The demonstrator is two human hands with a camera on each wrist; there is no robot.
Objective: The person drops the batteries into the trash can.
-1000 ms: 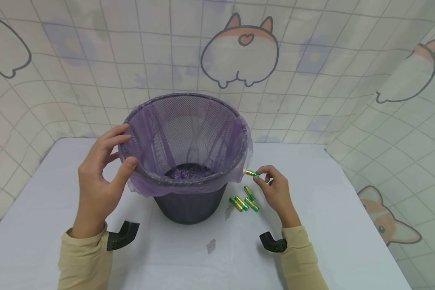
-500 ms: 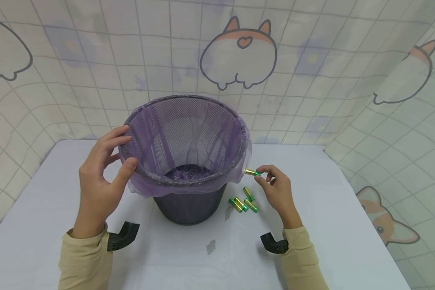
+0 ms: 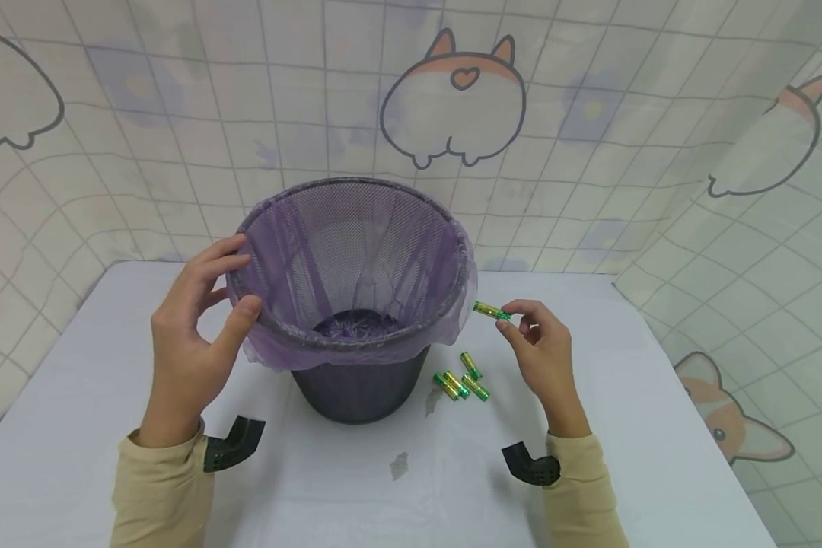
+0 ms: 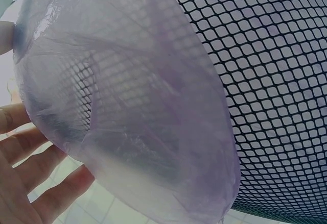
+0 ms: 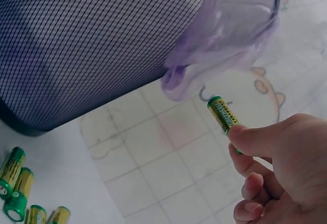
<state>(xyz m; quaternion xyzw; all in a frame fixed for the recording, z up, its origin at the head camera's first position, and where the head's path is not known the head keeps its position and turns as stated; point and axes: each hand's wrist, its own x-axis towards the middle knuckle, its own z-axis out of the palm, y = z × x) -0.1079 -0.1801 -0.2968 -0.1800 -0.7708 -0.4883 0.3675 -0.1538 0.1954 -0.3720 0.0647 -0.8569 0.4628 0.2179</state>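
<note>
A dark mesh wastebasket (image 3: pixel 356 396) with a purple liner bag (image 3: pixel 411 352) folded over its rim stands on the white table. My left hand (image 3: pixel 192 342) holds the rim at the left, thumb in front and fingers farther back. In the left wrist view, those fingers (image 4: pixel 38 168) lie along the bag's edge. Thumb and finger of my right hand (image 3: pixel 543 342) pinch one end of a green and gold battery (image 3: pixel 491 310) just right of the basket, level with the bag's lower edge. Several similar batteries (image 3: pixel 457 384) lie on the table below.
A white wall sheet (image 3: pixel 575 190) with grid lines and cartoon dogs rises behind and right of the table (image 3: pixel 301 495). Black wrist mounts (image 3: pixel 530 466) sit at both sleeves. A grey patch (image 3: pixel 399 466) marks the tabletop in front of the basket.
My right hand has moved right and slightly up with the battery, drawing it out from the bag's edge. The left hand and basket have stayed in place.
</note>
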